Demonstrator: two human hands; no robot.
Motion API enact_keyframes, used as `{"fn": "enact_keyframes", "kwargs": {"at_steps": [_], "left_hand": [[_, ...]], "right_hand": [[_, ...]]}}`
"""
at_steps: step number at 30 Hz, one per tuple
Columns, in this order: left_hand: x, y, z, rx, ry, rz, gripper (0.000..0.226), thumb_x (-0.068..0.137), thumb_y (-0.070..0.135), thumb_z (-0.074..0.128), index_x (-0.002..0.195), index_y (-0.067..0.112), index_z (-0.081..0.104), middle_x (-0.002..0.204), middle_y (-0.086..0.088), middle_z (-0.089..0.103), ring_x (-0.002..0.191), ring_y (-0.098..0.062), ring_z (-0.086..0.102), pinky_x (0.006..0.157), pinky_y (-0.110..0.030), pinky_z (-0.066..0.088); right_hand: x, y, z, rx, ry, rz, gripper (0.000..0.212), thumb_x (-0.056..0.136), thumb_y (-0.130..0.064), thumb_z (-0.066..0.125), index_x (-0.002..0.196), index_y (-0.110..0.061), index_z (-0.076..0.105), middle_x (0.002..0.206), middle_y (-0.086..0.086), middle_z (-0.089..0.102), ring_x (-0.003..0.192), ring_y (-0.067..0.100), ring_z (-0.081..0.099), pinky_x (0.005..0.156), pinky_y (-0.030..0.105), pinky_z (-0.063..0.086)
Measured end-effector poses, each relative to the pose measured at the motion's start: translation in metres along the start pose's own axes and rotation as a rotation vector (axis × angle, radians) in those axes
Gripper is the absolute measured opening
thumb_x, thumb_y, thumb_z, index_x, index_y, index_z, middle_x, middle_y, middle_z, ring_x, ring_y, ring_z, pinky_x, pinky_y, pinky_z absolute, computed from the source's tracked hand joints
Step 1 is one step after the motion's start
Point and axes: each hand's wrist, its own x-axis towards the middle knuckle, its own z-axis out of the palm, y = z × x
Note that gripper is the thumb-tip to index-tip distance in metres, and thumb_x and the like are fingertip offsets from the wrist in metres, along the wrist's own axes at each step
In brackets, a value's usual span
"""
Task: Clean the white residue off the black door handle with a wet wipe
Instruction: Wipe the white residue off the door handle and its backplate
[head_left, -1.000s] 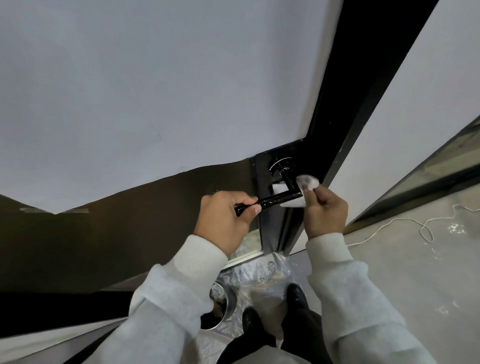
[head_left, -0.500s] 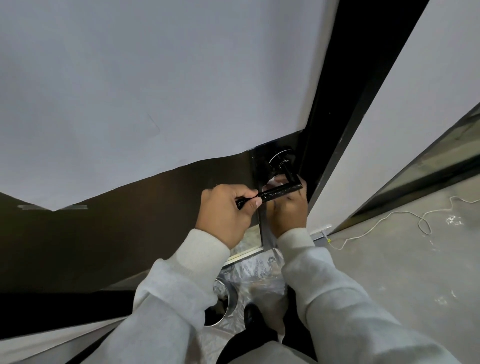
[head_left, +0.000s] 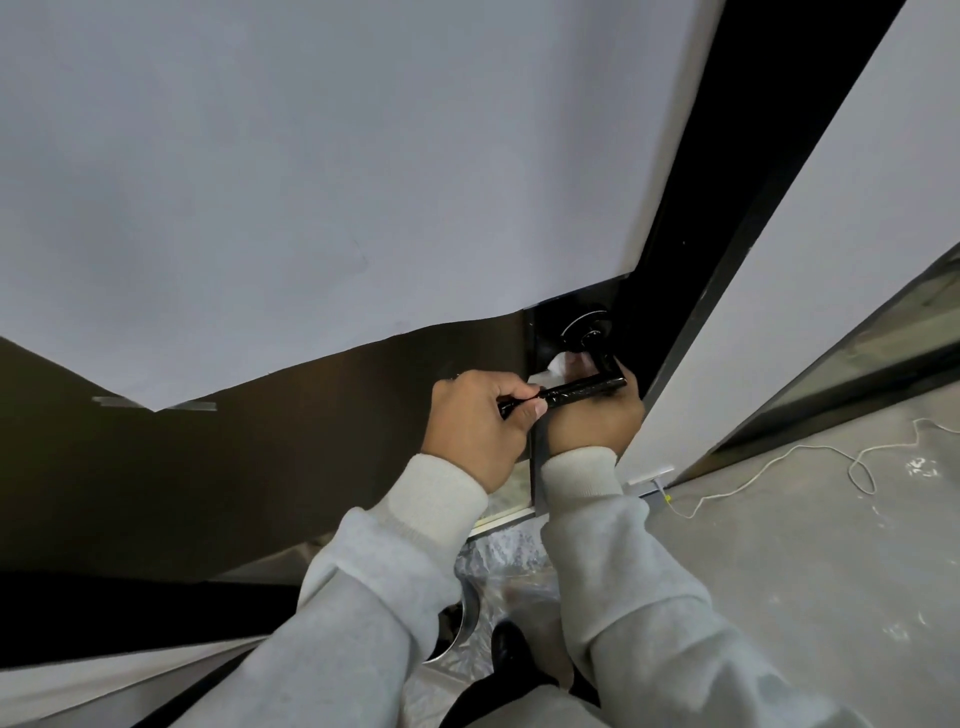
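Just right of centre in the frame I see the black door handle (head_left: 582, 388), its lever running level from the round rose toward the left. My left hand (head_left: 475, 421) has its grip clamped on the lever's free end. My right hand (head_left: 592, 418) sits under and behind the lever near the elbow, fingers curled; the bar hides them, so I cannot tell how tight that grip is. The wet wipe (head_left: 563, 366) shows as a white wad just above the lever, between it and the door plate. A white sheet (head_left: 311, 182) covers the door above. Lower right, a white cord (head_left: 779, 462) trails over the grey floor (head_left: 805, 561). Crinkled plastic (head_left: 511, 566) lies below my wrists.
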Motion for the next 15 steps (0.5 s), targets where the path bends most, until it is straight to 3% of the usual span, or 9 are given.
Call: {"fn": "enact_keyframes", "kwargs": {"at_steps": [4,9,11,13,15], "left_hand": [[0.001,0.000,0.001,0.018,-0.009,-0.005,0.013,0.089,0.033,0.072,0.101,0.030,0.079,0.102,0.008,0.075,0.112,-0.022,0.048,0.086,-0.021,0.030],[0.003,-0.003,0.002,-0.026,0.004,-0.009,0.011,0.087,0.033,0.075,0.097,0.031,0.079,0.098,0.005,0.075,0.114,-0.026,0.056,0.097,-0.029,0.045],[0.002,-0.003,0.003,-0.019,0.003,-0.011,0.012,0.088,0.033,0.075,0.098,0.030,0.079,0.101,0.006,0.076,0.117,-0.025,0.053,0.096,-0.024,0.041],[0.001,-0.003,0.002,-0.010,0.008,-0.006,0.012,0.088,0.034,0.074,0.099,0.030,0.079,0.102,0.007,0.076,0.118,-0.025,0.054,0.096,-0.023,0.039],[0.002,-0.004,0.002,-0.023,0.003,-0.009,0.010,0.088,0.033,0.075,0.097,0.030,0.079,0.100,0.007,0.076,0.116,-0.025,0.055,0.097,-0.025,0.041]], "right_hand": [[-0.017,0.009,-0.006,0.026,-0.151,-0.066,0.021,0.081,-0.018,0.079,0.100,-0.013,0.069,0.097,0.006,0.075,0.090,0.013,0.073,0.083,0.032,0.059],[-0.004,0.012,-0.002,0.008,-0.125,0.031,0.017,0.074,-0.020,0.080,0.091,-0.020,0.078,0.090,0.002,0.078,0.087,0.018,0.075,0.086,0.040,0.060],[0.010,0.005,-0.005,-0.075,-0.001,-0.023,0.026,0.077,-0.010,0.074,0.101,-0.020,0.078,0.098,0.000,0.077,0.091,0.018,0.072,0.087,0.023,0.056],[0.015,-0.006,-0.006,-0.085,0.053,-0.033,0.030,0.080,0.000,0.071,0.108,-0.009,0.076,0.098,0.001,0.071,0.088,0.014,0.066,0.074,0.000,0.044],[0.008,-0.006,-0.005,-0.137,0.019,-0.016,0.021,0.080,-0.009,0.074,0.100,-0.014,0.077,0.089,-0.003,0.072,0.079,0.010,0.066,0.065,-0.002,0.042]]}}
